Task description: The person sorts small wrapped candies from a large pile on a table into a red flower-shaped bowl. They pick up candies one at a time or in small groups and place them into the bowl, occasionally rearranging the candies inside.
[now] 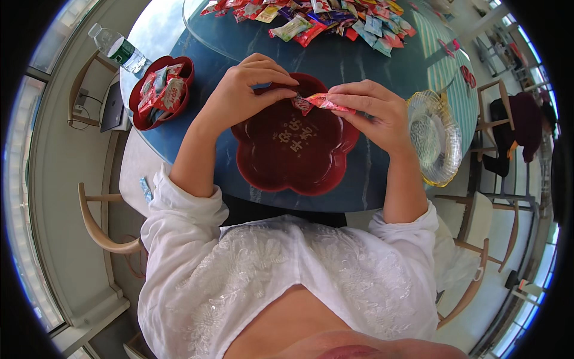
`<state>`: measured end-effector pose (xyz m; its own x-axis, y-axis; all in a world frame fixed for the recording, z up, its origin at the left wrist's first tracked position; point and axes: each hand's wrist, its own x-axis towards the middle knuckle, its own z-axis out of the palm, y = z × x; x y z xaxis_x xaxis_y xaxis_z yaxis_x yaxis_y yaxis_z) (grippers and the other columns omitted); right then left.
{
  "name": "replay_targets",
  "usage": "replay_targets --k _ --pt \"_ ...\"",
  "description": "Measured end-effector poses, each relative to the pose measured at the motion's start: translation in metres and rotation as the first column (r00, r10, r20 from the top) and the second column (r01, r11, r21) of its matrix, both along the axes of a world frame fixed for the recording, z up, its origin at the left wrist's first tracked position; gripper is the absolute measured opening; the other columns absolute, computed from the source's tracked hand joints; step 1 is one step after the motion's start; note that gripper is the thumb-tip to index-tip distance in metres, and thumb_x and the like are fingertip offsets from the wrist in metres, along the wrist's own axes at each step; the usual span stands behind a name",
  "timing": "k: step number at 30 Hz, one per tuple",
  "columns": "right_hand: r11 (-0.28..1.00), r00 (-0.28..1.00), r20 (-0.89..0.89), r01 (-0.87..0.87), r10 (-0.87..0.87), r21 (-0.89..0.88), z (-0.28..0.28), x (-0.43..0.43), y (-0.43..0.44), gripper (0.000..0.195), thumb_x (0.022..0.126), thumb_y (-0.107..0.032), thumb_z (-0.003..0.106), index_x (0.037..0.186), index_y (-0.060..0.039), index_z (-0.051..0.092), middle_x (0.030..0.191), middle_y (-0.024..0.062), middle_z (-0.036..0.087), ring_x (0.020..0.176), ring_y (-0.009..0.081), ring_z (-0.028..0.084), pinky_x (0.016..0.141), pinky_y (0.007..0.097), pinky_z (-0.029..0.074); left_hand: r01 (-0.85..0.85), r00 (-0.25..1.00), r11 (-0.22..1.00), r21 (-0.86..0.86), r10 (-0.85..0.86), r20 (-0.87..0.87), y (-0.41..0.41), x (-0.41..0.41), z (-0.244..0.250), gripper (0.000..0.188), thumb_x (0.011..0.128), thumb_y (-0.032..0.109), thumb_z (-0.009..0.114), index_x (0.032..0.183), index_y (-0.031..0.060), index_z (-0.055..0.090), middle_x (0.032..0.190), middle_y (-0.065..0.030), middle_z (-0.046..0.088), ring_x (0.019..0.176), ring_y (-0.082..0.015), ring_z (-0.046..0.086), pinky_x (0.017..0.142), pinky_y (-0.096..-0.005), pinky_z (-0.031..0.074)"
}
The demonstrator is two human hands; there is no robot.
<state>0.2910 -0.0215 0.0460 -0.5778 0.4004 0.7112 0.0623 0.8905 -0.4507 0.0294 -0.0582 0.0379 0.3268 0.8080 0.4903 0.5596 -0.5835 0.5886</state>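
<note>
A dark red, flower-shaped tray lies on the blue marbled round table before me. Over its far part, my left hand pinches one twisted end of a pink-and-red wrapped candy between thumb and fingers. The candy's other end is between the thumb and fingertips of my right hand. Golden raised characters show on the tray's inner bottom, and its far rim is partly hidden by my left hand. A smaller red flower-shaped bowl with several wrapped candies stands to the left.
A large heap of wrapped candies lies at the far side. A plastic water bottle is at the far left, a clear glass dish with a yellow rim at the right, and red-handled scissors beyond it. A blue wrapper lies beside my left sleeve.
</note>
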Motion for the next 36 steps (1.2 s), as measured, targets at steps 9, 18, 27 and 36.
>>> replay_targets --k 9,18,27,36 --pt "0.995 0.955 0.282 -0.096 0.091 0.004 0.006 0.006 -0.006 0.029 0.073 -0.003 0.074 0.1 -0.0136 0.075 0.097 0.0007 0.068 0.081 0.0174 0.061 0.07 0.0292 0.051 -0.035 0.842 0.974 -0.222 0.148 0.518 0.029 -0.029 -0.033 0.023 0.093 0.023 0.066 0.098 0.0014 0.073 0.087 -0.0045 0.07 0.082 -0.0087 0.064 0.075 -0.0224 0.051" --pt "0.991 0.923 0.361 -0.112 0.133 -0.078 0.003 0.006 -0.006 0.033 0.071 -0.004 0.076 0.103 -0.0123 0.074 0.102 0.0036 0.066 0.088 0.02 0.06 0.072 0.0304 0.049 -0.398 0.914 0.87 0.29 0.405 0.038 0.059 -0.022 -0.071 0.025 0.083 0.019 0.073 0.108 0.0175 0.072 0.104 -0.0051 0.067 0.098 -0.0203 0.061 0.085 -0.0331 0.051" --pt "0.984 0.909 0.383 -0.123 0.163 -0.126 0.004 0.009 -0.004 0.035 0.07 -0.014 0.079 0.104 -0.0086 0.073 0.106 0.0044 0.068 0.09 0.0221 0.058 0.081 0.0338 0.046 -0.438 0.882 0.843 0.311 0.471 -0.034 0.068 -0.017 -0.079 0.03 0.082 0.023 0.073 0.111 0.0139 0.07 0.115 -0.0086 0.065 0.11 -0.0287 0.057 0.094 -0.0393 0.047" --pt "0.972 0.919 0.356 -0.098 0.17 -0.211 0.008 0.009 -0.003 0.033 0.07 -0.015 0.08 0.101 -0.0068 0.073 0.1 0.0051 0.07 0.085 0.0197 0.058 0.075 0.0314 0.048 -0.461 0.835 0.796 0.393 0.539 -0.11 0.099 -0.004 -0.057 0.04 0.084 0.034 0.07 0.12 0.0143 0.066 0.126 -0.0079 0.061 0.119 -0.0295 0.053 0.102 -0.0421 0.04"
